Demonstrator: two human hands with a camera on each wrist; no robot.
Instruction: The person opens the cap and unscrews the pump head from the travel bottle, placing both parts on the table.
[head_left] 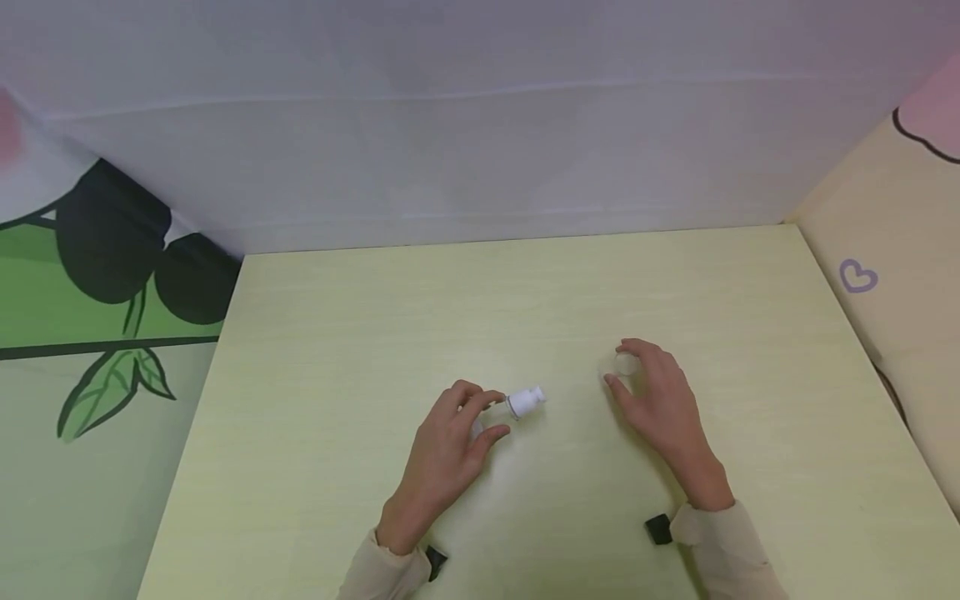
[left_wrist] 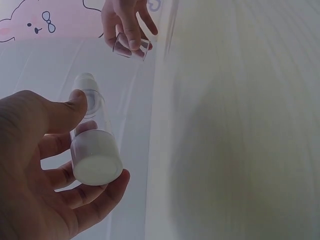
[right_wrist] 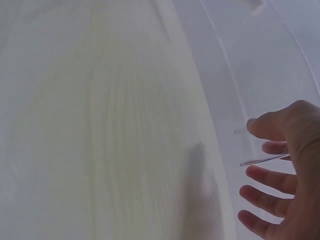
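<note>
My left hand (head_left: 450, 442) grips a small clear pump bottle with a white top (head_left: 527, 402), which points to the right in the head view. In the left wrist view the bottle's white base (left_wrist: 97, 159) faces the camera, and the thumb lies against its clear side. To the right, my right hand (head_left: 660, 400) pinches a clear plastic cap (head_left: 626, 364) between thumb and fingers. The cap looks like a short see-through cylinder (left_wrist: 131, 46) in the left wrist view; only its thin edges (right_wrist: 262, 160) show in the right wrist view. Bottle and cap are apart.
Both hands are above a pale wood-grain table (head_left: 360, 317). A whitish cloth wall (head_left: 480, 158) stands along its far edge, with printed panels at left (head_left: 112, 400) and right (head_left: 885, 217). Small black pieces (head_left: 658, 529) sit by both cuffs.
</note>
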